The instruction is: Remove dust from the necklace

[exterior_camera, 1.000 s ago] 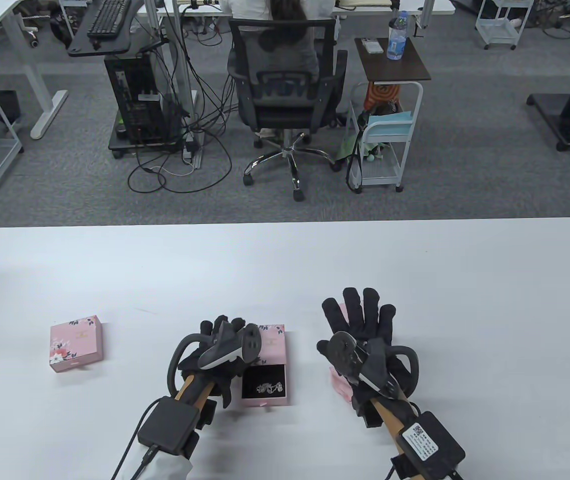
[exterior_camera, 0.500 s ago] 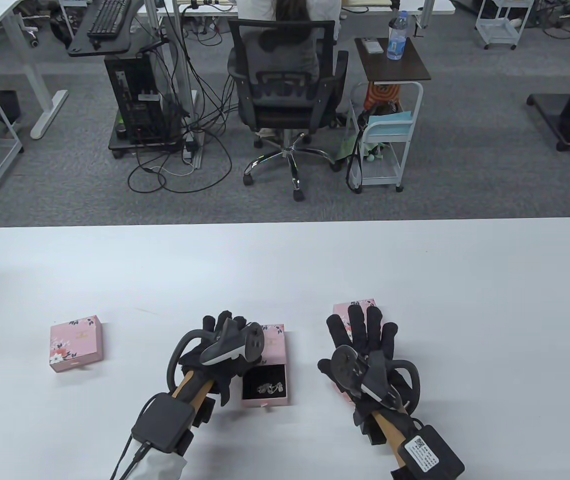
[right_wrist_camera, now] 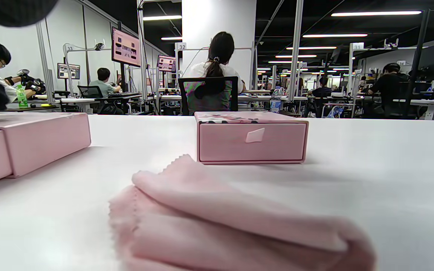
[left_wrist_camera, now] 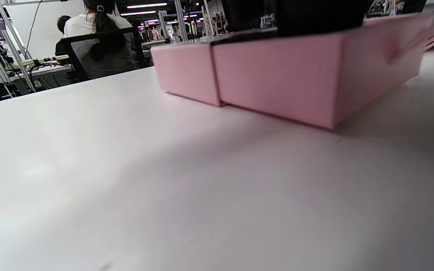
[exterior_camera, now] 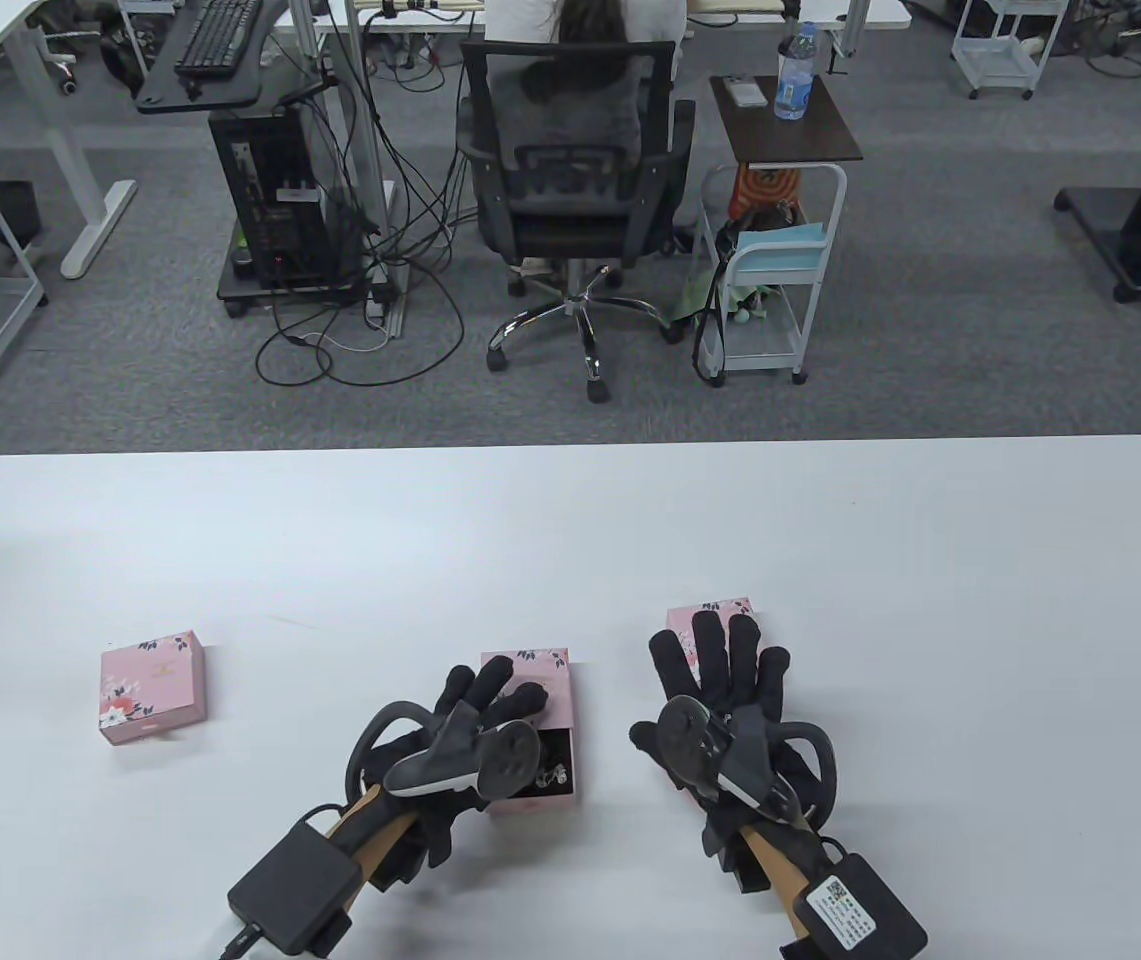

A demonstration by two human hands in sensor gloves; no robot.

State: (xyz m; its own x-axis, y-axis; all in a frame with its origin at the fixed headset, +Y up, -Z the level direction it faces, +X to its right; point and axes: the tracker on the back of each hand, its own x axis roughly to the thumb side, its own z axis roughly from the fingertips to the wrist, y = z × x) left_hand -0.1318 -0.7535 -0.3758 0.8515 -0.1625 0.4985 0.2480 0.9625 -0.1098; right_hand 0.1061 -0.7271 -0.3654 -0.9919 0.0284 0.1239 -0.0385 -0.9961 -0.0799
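A silver necklace [exterior_camera: 557,775] lies in the black-lined drawer of an open pink box [exterior_camera: 552,683], mostly hidden by my left hand. My left hand [exterior_camera: 500,692] lies over this box with its fingers spread on the sleeve. In the left wrist view the box's side [left_wrist_camera: 277,71] fills the top, with dark fingers [left_wrist_camera: 315,15] on it. My right hand [exterior_camera: 720,655] is flat with fingers spread, holding nothing. A folded pink cloth [right_wrist_camera: 220,218] lies on the table under it.
A closed pink floral box [exterior_camera: 152,687] sits at the left of the white table [exterior_camera: 570,530]. Another closed pink drawer box [exterior_camera: 712,609] sits just beyond my right fingertips; it also shows in the right wrist view [right_wrist_camera: 251,141]. An office chair and desks stand beyond the far edge.
My left hand moved right onto the open box, spread its fingers and now covers most of the necklace. My right hand drew back slightly, uncovering the far pink box.
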